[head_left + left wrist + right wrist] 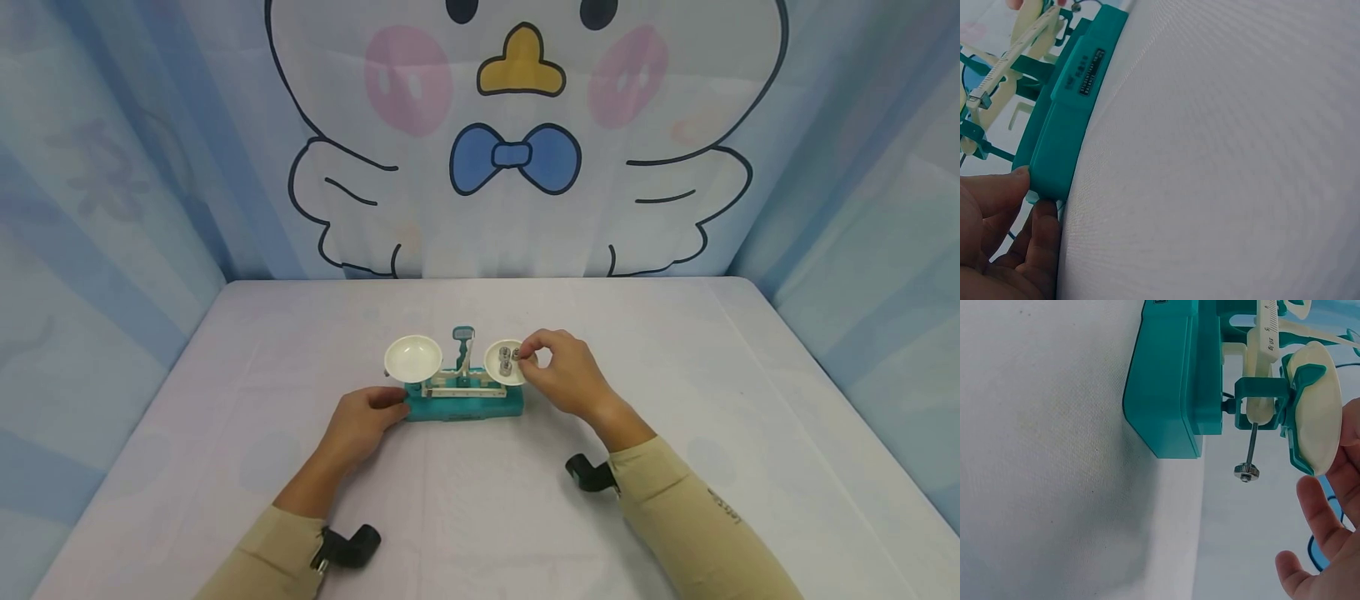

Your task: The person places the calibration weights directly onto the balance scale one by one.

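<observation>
A teal balance scale [465, 407] with two white pans stands on the table. My left hand [360, 423] grips the left end of its base; in the left wrist view the thumb [1000, 190] lies against one side and the fingers curl at the end. My right hand [566, 377] is over the right pan [493, 367], thumb and forefinger pinching a small metal weight [516, 354]. Other small metal weights [505, 360] stand in that pan. The left pan [412, 358] holds nothing. In the right wrist view the pan [1319, 419] hides the pinching fingertips.
A pale cloth covers the table [480, 517]. Behind it hangs a curtain [517, 225] with a cartoon figure, and blue-striped curtains flank both sides. A metal adjusting nut [1246, 472] sticks out from the beam's right end.
</observation>
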{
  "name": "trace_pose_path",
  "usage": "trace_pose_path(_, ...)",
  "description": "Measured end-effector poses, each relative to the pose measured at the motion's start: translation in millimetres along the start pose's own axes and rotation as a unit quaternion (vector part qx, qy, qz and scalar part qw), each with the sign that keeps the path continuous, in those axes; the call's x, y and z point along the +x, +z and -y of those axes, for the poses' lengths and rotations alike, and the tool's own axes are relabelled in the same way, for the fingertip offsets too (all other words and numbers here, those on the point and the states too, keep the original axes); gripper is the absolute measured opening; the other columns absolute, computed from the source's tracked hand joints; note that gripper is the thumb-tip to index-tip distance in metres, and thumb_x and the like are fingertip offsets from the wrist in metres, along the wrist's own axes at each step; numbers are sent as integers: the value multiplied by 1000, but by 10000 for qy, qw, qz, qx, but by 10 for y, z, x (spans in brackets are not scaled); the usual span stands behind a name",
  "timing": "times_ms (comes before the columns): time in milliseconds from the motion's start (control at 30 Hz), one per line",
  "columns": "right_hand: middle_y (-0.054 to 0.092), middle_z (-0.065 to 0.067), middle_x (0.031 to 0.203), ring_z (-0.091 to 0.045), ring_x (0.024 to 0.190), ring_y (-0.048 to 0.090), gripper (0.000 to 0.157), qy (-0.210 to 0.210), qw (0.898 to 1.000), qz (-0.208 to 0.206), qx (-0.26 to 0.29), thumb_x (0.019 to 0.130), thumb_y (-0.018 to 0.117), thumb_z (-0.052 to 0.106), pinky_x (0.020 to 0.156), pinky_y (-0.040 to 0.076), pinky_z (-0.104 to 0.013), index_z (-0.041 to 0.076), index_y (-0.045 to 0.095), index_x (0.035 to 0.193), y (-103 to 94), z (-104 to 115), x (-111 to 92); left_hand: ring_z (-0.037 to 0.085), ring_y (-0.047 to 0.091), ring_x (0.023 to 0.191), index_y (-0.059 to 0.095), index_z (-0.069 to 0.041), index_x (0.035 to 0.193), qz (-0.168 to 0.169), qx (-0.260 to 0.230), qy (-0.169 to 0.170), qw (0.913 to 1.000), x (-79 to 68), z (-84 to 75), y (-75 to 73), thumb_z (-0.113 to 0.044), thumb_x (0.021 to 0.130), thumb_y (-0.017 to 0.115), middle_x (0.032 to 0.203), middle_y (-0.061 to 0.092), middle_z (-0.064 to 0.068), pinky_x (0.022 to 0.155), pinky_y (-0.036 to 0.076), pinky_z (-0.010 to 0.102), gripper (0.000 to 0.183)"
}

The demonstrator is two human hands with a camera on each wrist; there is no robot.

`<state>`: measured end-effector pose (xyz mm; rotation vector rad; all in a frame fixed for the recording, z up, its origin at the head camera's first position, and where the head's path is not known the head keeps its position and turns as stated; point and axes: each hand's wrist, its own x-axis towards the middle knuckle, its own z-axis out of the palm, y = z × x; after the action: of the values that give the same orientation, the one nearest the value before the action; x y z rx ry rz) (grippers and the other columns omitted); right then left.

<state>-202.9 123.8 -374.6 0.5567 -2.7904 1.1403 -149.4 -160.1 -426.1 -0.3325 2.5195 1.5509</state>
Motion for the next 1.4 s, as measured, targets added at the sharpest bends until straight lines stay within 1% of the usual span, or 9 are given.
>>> trace_pose_path(333, 68, -12, 113, -32, 114, 57, 12, 32, 10000, -27, 0, 93, 64, 13, 105, 41, -57, 6, 70, 101, -24, 13, -25, 33, 52, 126, 62, 2, 131, 8, -24, 15, 10000, -21, -20, 2, -15, 97, 64, 130, 62, 18, 105, 44, 49, 38)
trace_pose_path(667, 67, -12, 112, -34, 113, 58, 17, 127, 9998, -77, -156, 93, 67, 14, 100, 46, -55, 6, 68, 108, -160, -23, -120, 33, 52, 126, 63, 3, 130, -1, 8, 21, 10000, -30, -21, 0, -15, 97, 64, 129, 63, 18, 105, 44, 49, 38)
trace_pose_path(867, 67, -12, 115, -32, 115, 58, 23, 346, 9987, 23, -361, 94, 69, 15, 100, 46, -55, 5, 67, 114, -294, -136, -264, 33, 52, 126, 62, 3, 130, -5, 37, 50, 10000, -25, -5, 5, -16, 97, 64, 130, 63, 19, 104, 44, 49, 38)
trace_pose_path(1033, 66, -14, 118, -34, 114, 57, 28, 466, 9977, 26, -487, 93, 70, 15, 99, 45, -57, 3, 66, 118, -404, -281, -396, 33, 52, 127, 62, 3, 131, -15, 40, 67, 10000, -26, -7, 0, -15, 97, 63, 130, 62, 19, 105, 43, 49, 39)
trace_pose_path(1233, 64, -15, 120, -35, 115, 55, 32, 800, 9953, 156, -519, 92, 70, 16, 99, 45, -58, 4, 64, 121, -465, -461, -516, 34, 51, 127, 61, 3, 131, -10, 67, 49, 10000, -29, -16, -7, -15, 97, 63, 131, 62, 19, 105, 43, 49, 39)
trace_pose_path(1400, 64, -18, 120, -37, 114, 55, 33, 1004, 9933, 210, -531, 91, 70, 13, 100, 43, -58, 4, 63, 122, -523, -592, -583, 34, 51, 127, 61, 3, 131, 0, -24, 57, 10000, -25, -10, -1, -14, 97, 63, 131, 62, 19, 105, 44, 49, 39)
